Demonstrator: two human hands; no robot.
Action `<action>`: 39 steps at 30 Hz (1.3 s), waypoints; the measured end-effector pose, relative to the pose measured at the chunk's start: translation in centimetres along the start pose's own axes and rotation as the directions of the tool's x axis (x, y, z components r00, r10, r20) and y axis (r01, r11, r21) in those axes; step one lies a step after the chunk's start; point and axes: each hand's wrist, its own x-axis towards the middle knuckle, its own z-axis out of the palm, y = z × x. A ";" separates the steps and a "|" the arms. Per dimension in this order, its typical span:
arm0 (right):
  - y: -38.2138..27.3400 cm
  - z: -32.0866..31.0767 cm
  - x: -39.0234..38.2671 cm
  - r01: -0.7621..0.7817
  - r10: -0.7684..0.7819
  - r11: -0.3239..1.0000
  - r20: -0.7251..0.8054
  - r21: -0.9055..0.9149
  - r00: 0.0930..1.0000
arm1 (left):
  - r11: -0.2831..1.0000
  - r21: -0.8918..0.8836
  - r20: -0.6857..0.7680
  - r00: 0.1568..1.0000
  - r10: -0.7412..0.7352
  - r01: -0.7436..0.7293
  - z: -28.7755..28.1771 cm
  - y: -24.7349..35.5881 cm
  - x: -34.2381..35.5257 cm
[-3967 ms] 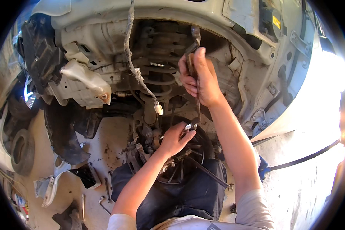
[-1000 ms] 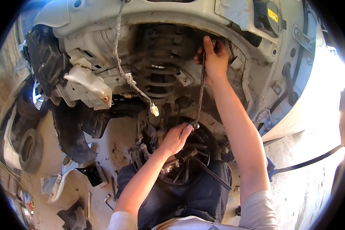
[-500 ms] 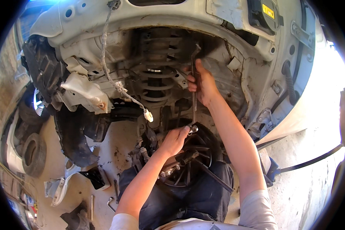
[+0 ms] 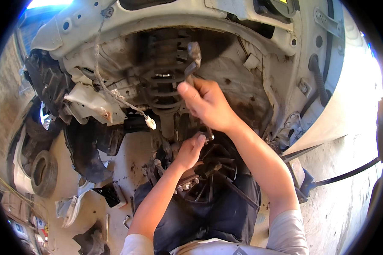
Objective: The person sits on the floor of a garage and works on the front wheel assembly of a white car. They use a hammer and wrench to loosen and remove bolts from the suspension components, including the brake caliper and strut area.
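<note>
My right hand (image 4: 208,104) is closed around the shaft of a long metal wrench (image 4: 193,57), whose cranked upper end sticks up above my thumb in front of the coil spring (image 4: 171,95). Lower down, my left hand (image 4: 190,151) pinches at the wrench's lower end, where a small shiny metal part (image 4: 209,137) shows beside the fingertips. Below both hands is a dark round ribbed part (image 4: 219,163), with a dark bar (image 4: 238,192) slanting across it. A brake caliper (image 4: 187,182) sits by my left forearm. My right hand hides the wrench's middle.
The pale wheel arch (image 4: 166,18) curves over my hands. A wire with a white connector (image 4: 150,123) hangs on the left. Black plastic liner (image 4: 87,155), a tyre (image 4: 44,173), a bracket (image 4: 72,206) and a rod-like tool (image 4: 107,227) lie at left.
My right hand has moved left, down and nearer, swinging the wrench's upper end left and toward me. My left hand stays at the lower end. The whole view has shifted slightly.
</note>
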 end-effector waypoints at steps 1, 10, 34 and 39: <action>-1.0 -0.1 -0.9 0.001 0.002 0.999 0.085 -0.035 0.996 | 0.994 -0.011 0.042 0.993 -0.108 0.109 -0.5 -0.6 -0.1; -5.7 -3.3 -12.6 0.564 -0.296 0.667 0.521 -0.487 0.801 | 0.984 -0.109 0.044 0.989 -0.139 0.143 0.0 1.6 -0.1; 1.3 -8.8 -28.7 -0.570 0.498 0.773 0.290 0.279 0.817 | 0.997 -0.061 0.026 0.998 -0.053 0.054 -0.5 1.7 -0.1; 0.0 -8.2 -31.0 -0.629 0.600 0.760 0.195 0.165 0.776 | 0.998 0.022 0.017 0.998 -0.058 0.058 -0.4 2.3 -0.3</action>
